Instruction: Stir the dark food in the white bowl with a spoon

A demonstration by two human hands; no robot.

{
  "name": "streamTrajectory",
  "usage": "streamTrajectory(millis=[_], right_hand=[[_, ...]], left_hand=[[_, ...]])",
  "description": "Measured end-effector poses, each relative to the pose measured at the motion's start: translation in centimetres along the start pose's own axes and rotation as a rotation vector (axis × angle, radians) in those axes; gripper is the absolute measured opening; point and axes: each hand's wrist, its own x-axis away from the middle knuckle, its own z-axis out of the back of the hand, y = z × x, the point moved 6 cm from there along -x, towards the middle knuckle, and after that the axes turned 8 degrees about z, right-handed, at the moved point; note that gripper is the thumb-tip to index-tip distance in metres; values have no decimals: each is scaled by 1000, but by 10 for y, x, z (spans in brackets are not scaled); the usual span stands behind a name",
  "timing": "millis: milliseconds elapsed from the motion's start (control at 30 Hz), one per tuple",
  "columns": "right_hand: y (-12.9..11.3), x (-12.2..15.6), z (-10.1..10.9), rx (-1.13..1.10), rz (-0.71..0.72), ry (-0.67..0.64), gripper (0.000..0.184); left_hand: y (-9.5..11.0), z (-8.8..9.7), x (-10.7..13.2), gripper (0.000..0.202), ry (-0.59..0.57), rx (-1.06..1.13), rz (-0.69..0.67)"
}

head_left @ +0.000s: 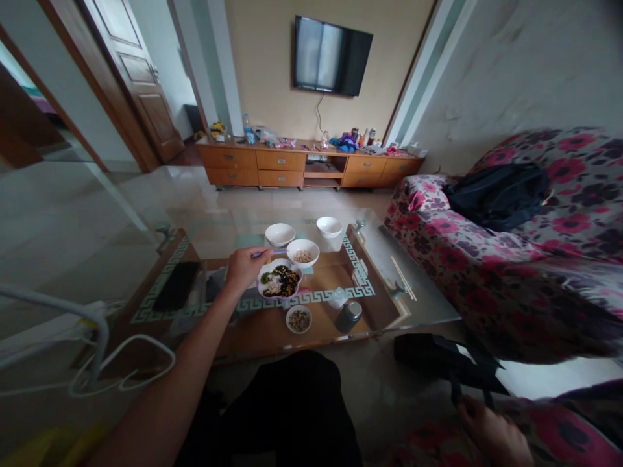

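The left hand (246,266) was closed around a spoon (270,253) above the glass table (418,305). Its long axis lay almost level, pointing right into the bowl of grains (302,253). The right hand (491,431) rested on the sofa (559,272); its grip could not be told.

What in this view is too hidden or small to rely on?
Head view only:
Spoon in the left hand: its tip is lost at the white bowl rim.
Right hand: cut off by the bottom edge; whether it grips the black strap is unclear.
Food in the patterned bowl and small dish: too small to name.
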Motion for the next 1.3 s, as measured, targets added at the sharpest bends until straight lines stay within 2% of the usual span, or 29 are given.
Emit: streamTrajectory(millis=[133,333,533,867,1300], right_hand=[[4,-2,-3,-1,-28,-35,51],[1,1,-1,13,-26,-58,54],[2,1,-1,14,-10,-68,55],[9,-4,-9,-3,-10,-45,51],[7,-3,-9,20,-22,-101,58]], left_hand=[[-9,16,13,17,-28,-181,-72],[-21,12,30,17,-151,-345,-208],[-14,15,38,16,-139,-489,-203],[-5,25,43,21,-127,-506,-340],[-6,20,43,22,-149,-578,-298]])
